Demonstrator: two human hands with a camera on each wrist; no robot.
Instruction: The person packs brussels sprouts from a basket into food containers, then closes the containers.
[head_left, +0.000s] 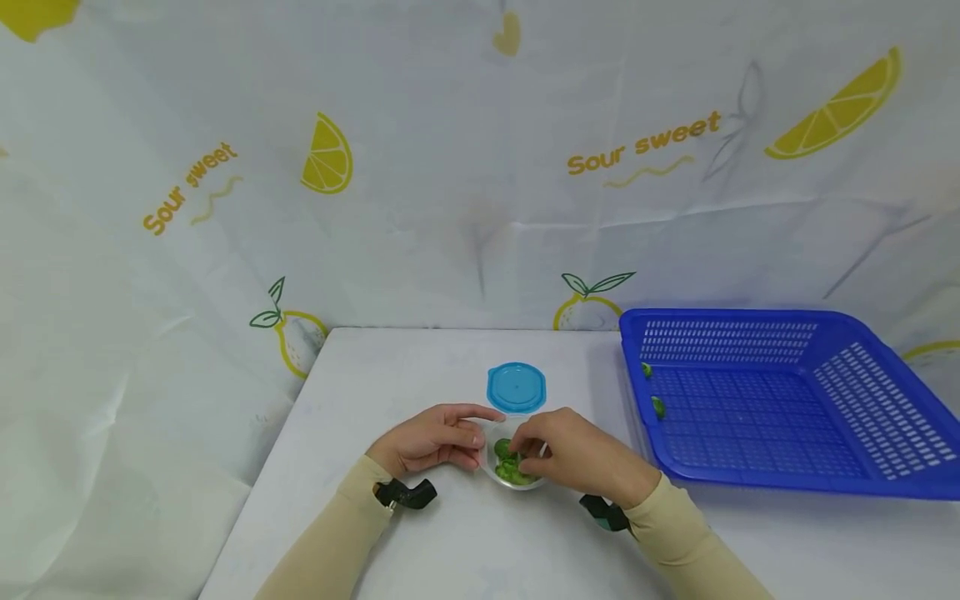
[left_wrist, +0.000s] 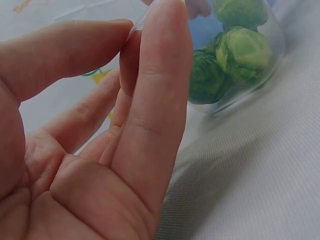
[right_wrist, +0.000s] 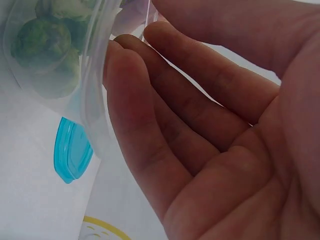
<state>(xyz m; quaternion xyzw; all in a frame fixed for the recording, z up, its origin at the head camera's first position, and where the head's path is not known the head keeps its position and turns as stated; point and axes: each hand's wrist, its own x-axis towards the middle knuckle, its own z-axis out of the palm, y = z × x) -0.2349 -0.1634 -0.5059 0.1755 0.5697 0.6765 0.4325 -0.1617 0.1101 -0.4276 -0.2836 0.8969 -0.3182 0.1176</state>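
Observation:
A small clear plastic container (head_left: 489,477) stands on the white table with several Brussels sprouts (head_left: 514,472) in it. My left hand (head_left: 435,440) is at its left side; in the left wrist view the thumb and a finger pinch the clear rim. Over the container's right side, my right hand (head_left: 573,454) reaches in with bent fingers. In the right wrist view its fingers (right_wrist: 132,95) pass beside the rim, and the tips are partly hidden, so whether they hold a sprout is unclear. Sprouts (left_wrist: 245,52) show through the container wall in the left wrist view.
A light-blue lid (head_left: 516,387) lies flat just behind the container. To the right stands a large blue plastic basket (head_left: 750,479), with a couple of sprouts (head_left: 657,407) by its left wall. A white cloth with lemon prints (head_left: 450,167) hangs behind the table.

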